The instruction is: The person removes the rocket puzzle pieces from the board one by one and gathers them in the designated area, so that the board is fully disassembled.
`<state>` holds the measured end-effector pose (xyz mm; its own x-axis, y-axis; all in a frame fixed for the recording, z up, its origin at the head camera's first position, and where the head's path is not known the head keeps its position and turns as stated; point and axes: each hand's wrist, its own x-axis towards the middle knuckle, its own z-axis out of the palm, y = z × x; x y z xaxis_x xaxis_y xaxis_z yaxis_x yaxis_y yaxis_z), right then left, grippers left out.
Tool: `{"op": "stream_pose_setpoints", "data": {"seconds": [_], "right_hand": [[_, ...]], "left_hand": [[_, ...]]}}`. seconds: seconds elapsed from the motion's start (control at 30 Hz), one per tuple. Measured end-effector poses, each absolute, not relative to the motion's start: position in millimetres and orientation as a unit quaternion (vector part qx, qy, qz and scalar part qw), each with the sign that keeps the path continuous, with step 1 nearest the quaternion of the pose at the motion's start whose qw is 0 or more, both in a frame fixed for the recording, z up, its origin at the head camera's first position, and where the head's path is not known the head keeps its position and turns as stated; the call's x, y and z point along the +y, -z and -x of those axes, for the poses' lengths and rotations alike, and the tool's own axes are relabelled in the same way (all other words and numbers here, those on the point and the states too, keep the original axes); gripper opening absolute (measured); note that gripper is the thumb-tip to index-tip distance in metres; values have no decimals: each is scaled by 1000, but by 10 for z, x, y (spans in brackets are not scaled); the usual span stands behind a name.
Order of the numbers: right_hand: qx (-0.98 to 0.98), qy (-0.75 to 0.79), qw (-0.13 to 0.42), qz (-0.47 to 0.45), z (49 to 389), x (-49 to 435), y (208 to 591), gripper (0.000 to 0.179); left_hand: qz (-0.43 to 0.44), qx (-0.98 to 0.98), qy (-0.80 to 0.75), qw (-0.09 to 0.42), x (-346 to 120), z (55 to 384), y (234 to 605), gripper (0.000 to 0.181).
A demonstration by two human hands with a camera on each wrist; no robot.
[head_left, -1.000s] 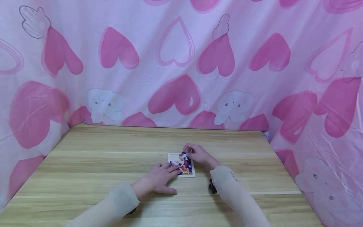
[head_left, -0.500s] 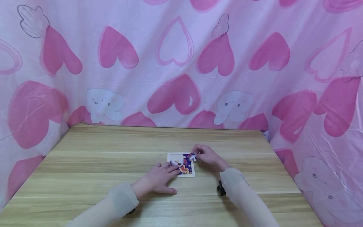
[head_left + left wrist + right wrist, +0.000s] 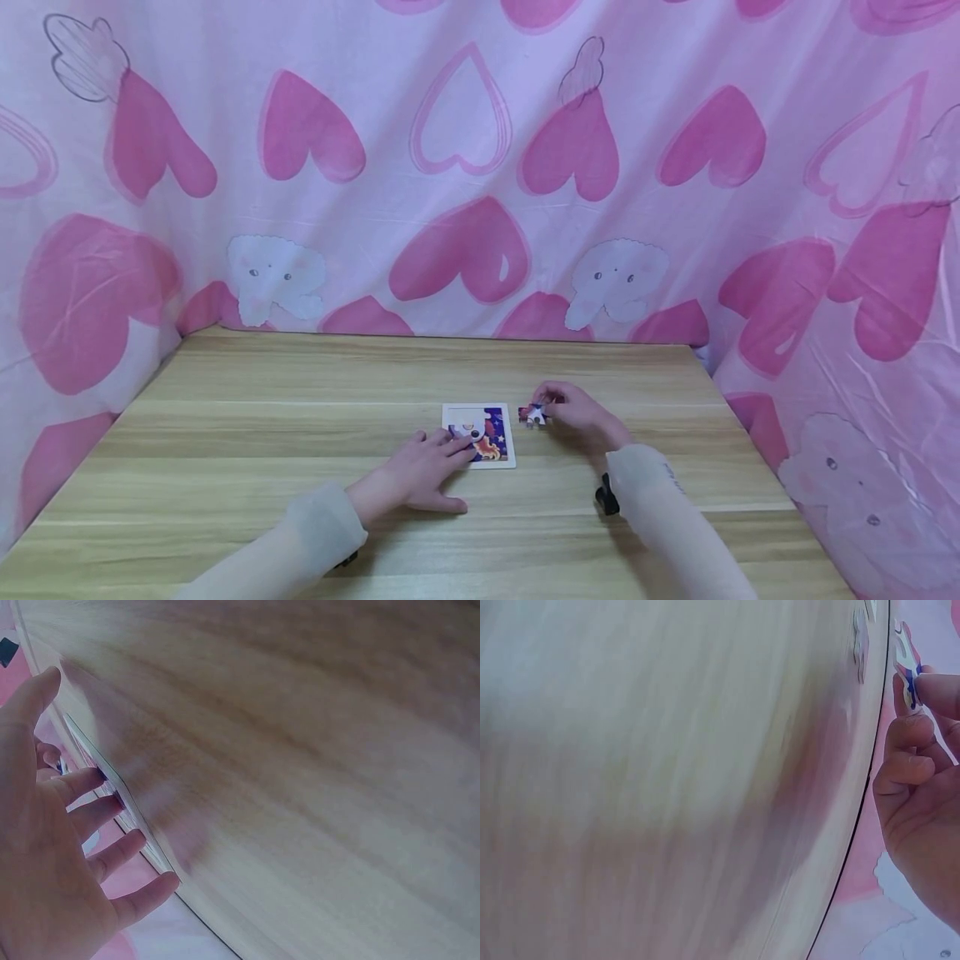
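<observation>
A small jigsaw puzzle [image 3: 501, 433] with a white border and a purple picture lies on the wooden table. My left hand [image 3: 422, 475] rests at its lower left, fingers spread over the edge and part of the picture. In the left wrist view the straight fingers of the left hand [image 3: 82, 840] reach across the white border. Just right of the puzzle, my right hand [image 3: 573, 408] pinches a jigsaw piece [image 3: 533, 413] between thumb and fingers. The right wrist view shows that piece [image 3: 909, 664] held above the table by the right hand [image 3: 922, 780].
The wooden table [image 3: 300, 383] extends round both hands. A pink heart-print curtain [image 3: 465, 167] hangs along its back and sides. Close to the held piece, a flat piece-like shape [image 3: 860, 645] lies on the tabletop in the right wrist view.
My right hand has moved right, carrying the jigsaw piece off the puzzle's upper right to beside it. The left hand has stayed in place.
</observation>
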<state>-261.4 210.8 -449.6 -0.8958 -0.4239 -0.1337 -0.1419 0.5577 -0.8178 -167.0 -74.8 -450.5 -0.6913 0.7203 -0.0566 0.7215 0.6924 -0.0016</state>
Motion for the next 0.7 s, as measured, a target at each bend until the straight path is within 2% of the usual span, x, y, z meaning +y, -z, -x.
{"op": "stream_pose_setpoints", "data": {"seconds": [0.5,0.7], "right_hand": [[883,420,151,145,2623,2392,4455,17],[869,441,163,152,2635,2430,4506,16]], "left_hand": [[-393,919,10,27,-749,1668,4507,78],[-395,918,8,24,-748,1670,4517,78]]}}
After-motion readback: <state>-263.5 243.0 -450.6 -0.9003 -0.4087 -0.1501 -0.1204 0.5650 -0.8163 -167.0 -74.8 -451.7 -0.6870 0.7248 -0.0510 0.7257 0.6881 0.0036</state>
